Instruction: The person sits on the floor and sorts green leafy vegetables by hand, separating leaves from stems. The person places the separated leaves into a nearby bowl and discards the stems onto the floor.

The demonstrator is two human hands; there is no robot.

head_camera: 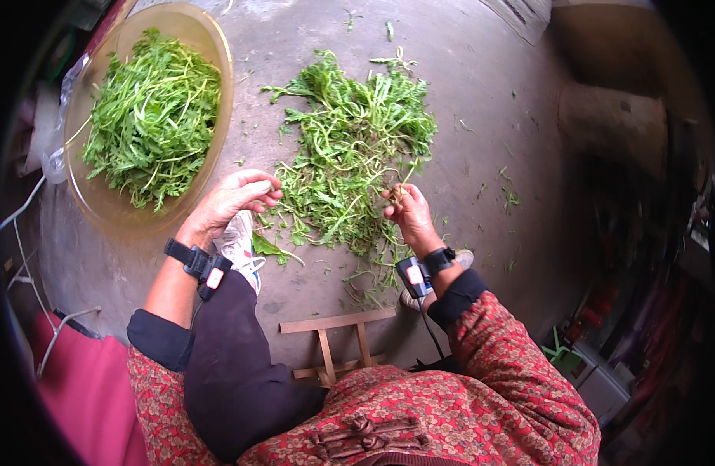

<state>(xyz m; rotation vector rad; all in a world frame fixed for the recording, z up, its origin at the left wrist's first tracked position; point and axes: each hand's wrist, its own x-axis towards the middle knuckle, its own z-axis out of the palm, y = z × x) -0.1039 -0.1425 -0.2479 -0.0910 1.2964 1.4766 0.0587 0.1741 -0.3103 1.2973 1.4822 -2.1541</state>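
Note:
A heap of leafy greens (351, 151) with pale stems and some dark roots lies on the concrete floor before me. At its left edge is my left hand (241, 195), thumb and fingertips brought together; whether something small is between them I cannot tell. My right hand (409, 212), at the heap's right edge, pinches a thin green sprig (410, 172) between thumb and fingers. To the left, a wide yellowish translucent basin (228, 87) holds a pile of similar greens (154, 116). A single broad leaf (267, 246) lies below the heap, close to my left shoe.
A wooden stool frame (340, 319) is under me, between my legs. Loose leaf scraps (510, 195) lie on the floor at right. A bent metal frame (25, 250) and pink cloth (89, 396) are at left. A brownish cylindrical object (611, 125) stands at upper right.

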